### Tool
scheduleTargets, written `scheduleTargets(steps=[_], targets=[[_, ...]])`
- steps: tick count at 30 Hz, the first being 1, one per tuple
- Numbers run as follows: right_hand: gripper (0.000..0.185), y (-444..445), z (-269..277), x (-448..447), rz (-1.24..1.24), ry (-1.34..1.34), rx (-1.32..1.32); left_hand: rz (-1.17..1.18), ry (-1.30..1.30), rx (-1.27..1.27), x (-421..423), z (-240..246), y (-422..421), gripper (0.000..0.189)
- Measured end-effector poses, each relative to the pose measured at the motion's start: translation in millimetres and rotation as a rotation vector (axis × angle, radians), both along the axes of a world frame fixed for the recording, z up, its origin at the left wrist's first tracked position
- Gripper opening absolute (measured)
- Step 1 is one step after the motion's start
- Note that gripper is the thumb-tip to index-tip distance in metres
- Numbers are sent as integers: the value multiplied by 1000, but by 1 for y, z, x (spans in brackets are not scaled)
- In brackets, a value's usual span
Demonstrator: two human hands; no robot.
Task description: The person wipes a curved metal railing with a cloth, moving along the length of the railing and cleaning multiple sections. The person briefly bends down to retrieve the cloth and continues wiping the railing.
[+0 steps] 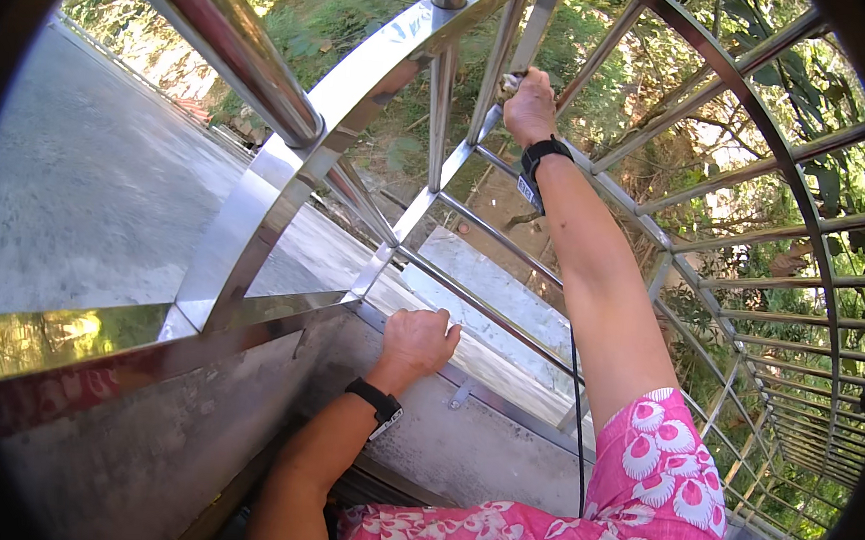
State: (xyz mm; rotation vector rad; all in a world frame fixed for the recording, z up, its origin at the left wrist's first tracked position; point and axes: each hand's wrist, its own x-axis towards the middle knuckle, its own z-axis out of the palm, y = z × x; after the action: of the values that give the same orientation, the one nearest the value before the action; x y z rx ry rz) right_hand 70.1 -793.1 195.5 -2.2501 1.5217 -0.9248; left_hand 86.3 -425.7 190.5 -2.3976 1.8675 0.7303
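My right hand [530, 107] reaches far out to the corner of a stainless steel window cage and grips a crumpled, dirty cloth [511, 86]. The cloth is against an upright metal bar [495, 71] near the frame's lower rail [451, 167]. Much of the cloth is hidden by my fingers. Closer in, my left hand [418, 340] rests on the metal-edged window ledge [462, 381], fingers curled over its edge; no object shows in it. Each wrist wears a black strap.
Thick round bars [230, 45] and a wide curved frame band [256, 205] stand at the left. More cage bars [778, 279] run down the right. A black cable [579, 416] hangs beside my right arm. Beyond the bars lie a grey slab [490, 304], ground and foliage far below.
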Motion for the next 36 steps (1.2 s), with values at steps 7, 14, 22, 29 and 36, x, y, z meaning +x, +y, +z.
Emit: scheduleTargets(steps=[7,14,22,29,36], targets=[[34,-17,-10,2,121,282,366,-3,40,-107,-2,-7,2,35],[34,23,-40,-18,226,613,-203,9,11,-70,-3,-9,2,34],[19,53,-40,-114,523,538,182,10,2,-13,-4,-12,2,36],[23,43,-19,-152,191,-230,-95,4,4,5,-4,-12,0,37],[24,1,-39,-95,176,9,128,-3,-2,-15,-4,-13,0,37]])
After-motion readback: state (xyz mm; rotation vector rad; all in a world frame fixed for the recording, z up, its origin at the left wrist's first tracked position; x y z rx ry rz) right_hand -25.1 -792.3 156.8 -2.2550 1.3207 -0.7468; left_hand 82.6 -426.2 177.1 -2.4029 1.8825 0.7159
